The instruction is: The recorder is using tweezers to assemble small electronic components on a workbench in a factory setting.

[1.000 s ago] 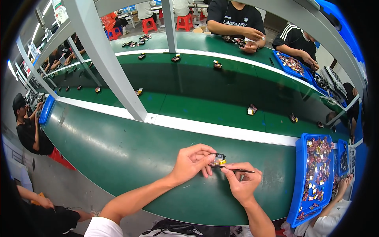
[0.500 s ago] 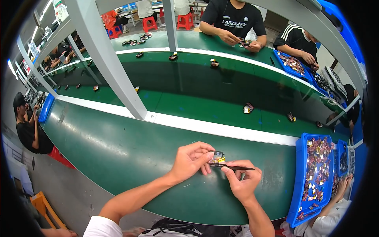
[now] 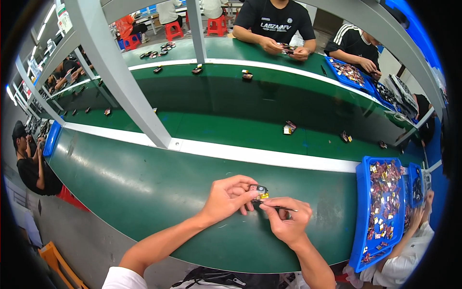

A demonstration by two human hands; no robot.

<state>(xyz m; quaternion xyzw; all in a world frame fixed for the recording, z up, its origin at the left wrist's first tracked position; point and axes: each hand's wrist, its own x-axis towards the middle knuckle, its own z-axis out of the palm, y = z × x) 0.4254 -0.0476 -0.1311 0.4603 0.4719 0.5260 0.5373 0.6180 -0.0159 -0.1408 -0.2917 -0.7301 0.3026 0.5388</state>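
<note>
Over the near green tabletop (image 3: 144,192), my left hand (image 3: 226,197) is closed on a small black plastic housing (image 3: 260,188) and keeps it tilted up. Pale and yellow parts (image 3: 263,196) show at the lower side of the housing. From the right, my right hand (image 3: 290,220) pinches thin black tweezers (image 3: 281,208). Their tip reaches the lower edge of the housing beside my left fingertips. Fingers hide exactly what the tip touches.
A blue tray (image 3: 361,212) heaped with small wired parts stands at the right, near another person's arm (image 3: 409,236). Beyond a white rail (image 3: 260,156), a green conveyor belt (image 3: 216,130) carries scattered small assemblies. A grey post (image 3: 120,77) rises at the left. Co-workers sit across.
The tweezers have swung to a steeper slant, and my right hand has shifted slightly left and down. My left hand still holds the housing. The whole view has moved a little.
</note>
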